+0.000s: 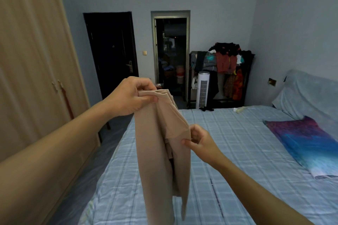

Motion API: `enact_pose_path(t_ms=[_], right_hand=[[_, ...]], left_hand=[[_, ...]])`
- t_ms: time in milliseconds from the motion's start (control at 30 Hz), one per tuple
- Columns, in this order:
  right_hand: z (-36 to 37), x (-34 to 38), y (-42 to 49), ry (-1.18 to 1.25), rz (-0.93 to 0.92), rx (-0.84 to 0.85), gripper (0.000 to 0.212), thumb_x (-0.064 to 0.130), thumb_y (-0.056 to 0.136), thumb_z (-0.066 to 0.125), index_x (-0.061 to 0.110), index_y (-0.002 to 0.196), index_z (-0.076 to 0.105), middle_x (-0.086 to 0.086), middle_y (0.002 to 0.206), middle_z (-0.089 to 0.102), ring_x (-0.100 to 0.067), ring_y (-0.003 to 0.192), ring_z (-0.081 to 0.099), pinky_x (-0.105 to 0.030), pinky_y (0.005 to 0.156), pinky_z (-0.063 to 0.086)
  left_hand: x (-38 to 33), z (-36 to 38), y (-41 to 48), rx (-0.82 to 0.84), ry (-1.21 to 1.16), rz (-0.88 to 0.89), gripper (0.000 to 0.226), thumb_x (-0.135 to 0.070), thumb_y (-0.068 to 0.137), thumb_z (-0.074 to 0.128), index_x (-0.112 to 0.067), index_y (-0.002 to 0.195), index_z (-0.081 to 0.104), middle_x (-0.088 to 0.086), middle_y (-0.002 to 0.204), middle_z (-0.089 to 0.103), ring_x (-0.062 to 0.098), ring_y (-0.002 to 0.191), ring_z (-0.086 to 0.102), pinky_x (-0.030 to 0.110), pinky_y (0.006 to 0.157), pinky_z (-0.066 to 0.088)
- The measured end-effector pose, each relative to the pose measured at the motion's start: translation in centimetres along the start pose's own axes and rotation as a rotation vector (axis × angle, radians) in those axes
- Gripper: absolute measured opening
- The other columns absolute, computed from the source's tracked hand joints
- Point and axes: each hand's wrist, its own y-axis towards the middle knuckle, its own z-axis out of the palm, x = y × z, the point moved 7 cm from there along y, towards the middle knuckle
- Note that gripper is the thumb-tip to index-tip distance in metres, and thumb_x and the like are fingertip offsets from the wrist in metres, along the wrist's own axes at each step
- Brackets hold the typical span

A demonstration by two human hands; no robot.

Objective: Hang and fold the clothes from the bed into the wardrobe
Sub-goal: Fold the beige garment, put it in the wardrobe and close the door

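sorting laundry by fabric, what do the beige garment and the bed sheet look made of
The beige garment: thin, sheer, stretchy knit, likely nylon; it drapes limp and layers show through. The bed sheet: matte woven plaid, probably cotton.

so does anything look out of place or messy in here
The black clothes rack in the far corner is overloaded, with a loose heap of dark garments piled on top. A small dark item lies alone at the checked blue bed's far edge. The brass wall plate on the right wall looks tilted.
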Motion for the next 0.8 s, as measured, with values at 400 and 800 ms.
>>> enact_pose_path(t_ms=[400,800], right_hand=[[3.8,1.1,-0.2,-0.089,-0.152,0.047,0.02,0.005,0.086,0.072,0.018,0.099,0.077,0.005,0.098,0.075,-0.017,0.098,0.069,-0.036,0.089,0.056],[2.3,1.9,-1.2,-0.202,-0.174,-0.077,0.022,0.031,0.079,0.079,0.023,0.099,0.074,0.011,0.096,0.072,-0.01,0.094,0.068,-0.026,0.084,0.055]], left_hand=[[1.6,-1.7,-1.3,-0.023,0.004,-0.044,0.006,-0.018,0.086,0.077,-0.018,0.089,0.072,0.001,0.086,0.069,0.017,0.083,0.064,0.028,0.072,0.049],[3.2,-2.0,-2.8,-0.017,0.089,-0.064,0.006,-0.021,0.086,0.076,-0.023,0.09,0.072,-0.008,0.088,0.069,0.009,0.088,0.065,0.031,0.076,0.051]])
